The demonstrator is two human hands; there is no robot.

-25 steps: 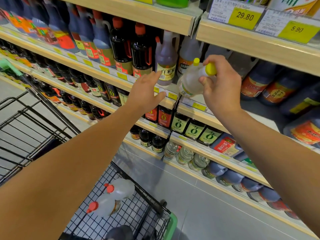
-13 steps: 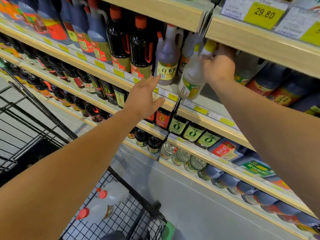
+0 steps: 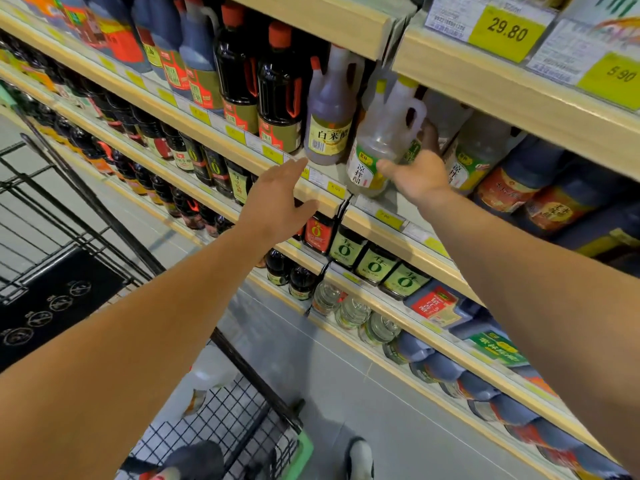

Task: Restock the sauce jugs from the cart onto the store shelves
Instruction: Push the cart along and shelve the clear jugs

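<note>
A clear sauce jug [image 3: 375, 140] with a yellow cap and a green-yellow label stands slightly tilted on the middle shelf [image 3: 367, 225], next to a brownish jug [image 3: 330, 112]. My right hand [image 3: 417, 171] is wrapped around its lower body, thumb on the front and fingers behind. My left hand [image 3: 277, 199] hovers flat with fingers apart just before the shelf edge, holding nothing. Down in the black wire cart [image 3: 242, 420], a clear jug [image 3: 209, 374] lies on its side, partly hidden by my left arm.
Dark soy bottles [image 3: 280, 95] fill the shelf to the left, and blue-tinted jugs [image 3: 550, 195] lie to the right. The upper shelf board [image 3: 485, 77] hangs low over the jug. Lower shelves hold smaller bottles. My shoe [image 3: 360, 457] stands on the grey floor beside the cart.
My right hand has carried the yellow-capped jug in under the upper board and down onto the shelf, sliding from its neck to its lower body. My left hand stayed near the shelf edge.
</note>
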